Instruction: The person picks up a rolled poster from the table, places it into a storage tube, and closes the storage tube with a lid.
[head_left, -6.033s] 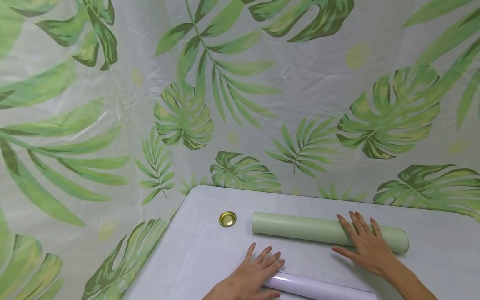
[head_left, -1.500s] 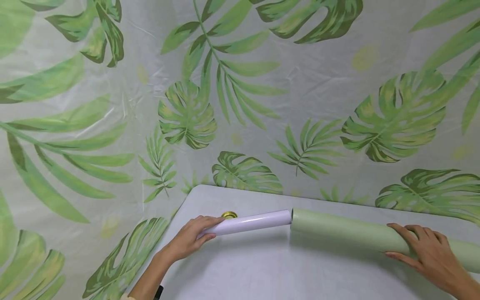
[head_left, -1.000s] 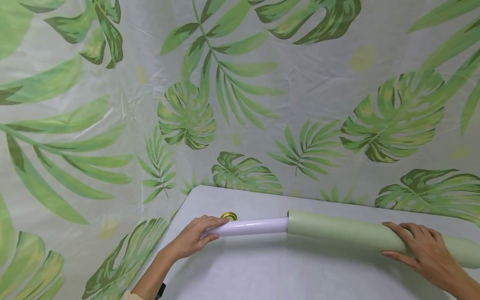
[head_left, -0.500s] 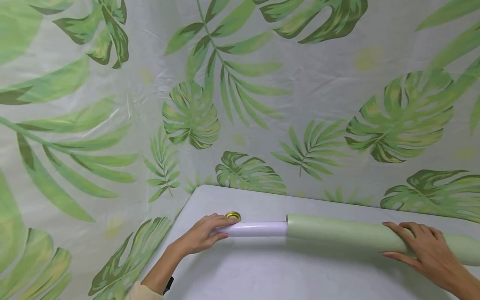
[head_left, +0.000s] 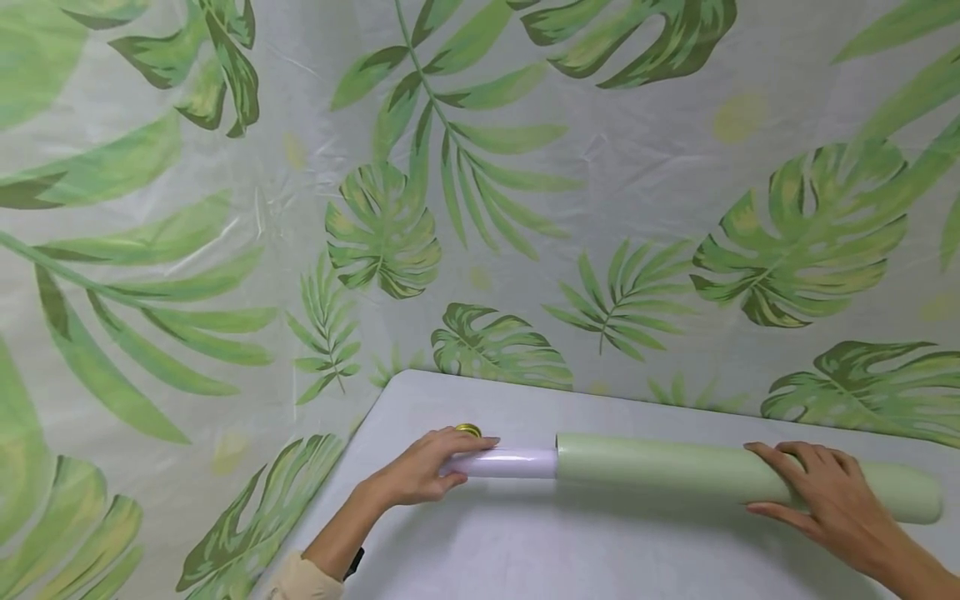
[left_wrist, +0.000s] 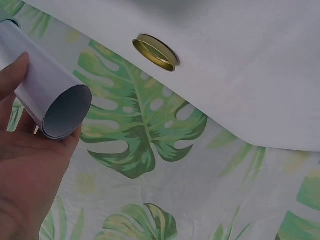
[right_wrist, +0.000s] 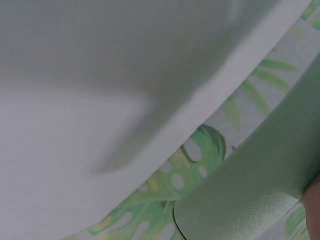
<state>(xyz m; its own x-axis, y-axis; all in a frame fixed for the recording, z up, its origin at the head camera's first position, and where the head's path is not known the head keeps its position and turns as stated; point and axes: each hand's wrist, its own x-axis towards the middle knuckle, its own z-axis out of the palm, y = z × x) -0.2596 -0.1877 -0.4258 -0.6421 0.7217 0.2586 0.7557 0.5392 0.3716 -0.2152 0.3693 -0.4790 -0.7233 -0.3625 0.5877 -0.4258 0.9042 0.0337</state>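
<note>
My left hand (head_left: 420, 468) grips a glossy lilac rolled sheet (head_left: 517, 462) near its left end. In the left wrist view that hollow roll (left_wrist: 50, 85) shows its round open end, with thumb and fingers around it. Its other end sits inside the wider pale green roll (head_left: 645, 467), which my right hand (head_left: 832, 500) holds from above, right of its middle. Both rolls are raised off the white table and lie roughly in line. At the edge of the right wrist view, part of the right hand (right_wrist: 313, 210) touches the green roll (right_wrist: 250, 190).
A small gold lid (head_left: 468, 430) lies on the white table (head_left: 480, 400) just behind my left hand; the left wrist view shows the lid (left_wrist: 156, 52) near the table edge. A leaf-printed sheet (head_left: 510, 250) hangs behind and left of the table.
Both hands first lay on the rolls on the table. They then lifted them, and the lilac roll entered the green one. Lately less lilac shows, as the hands have drawn closer together.
</note>
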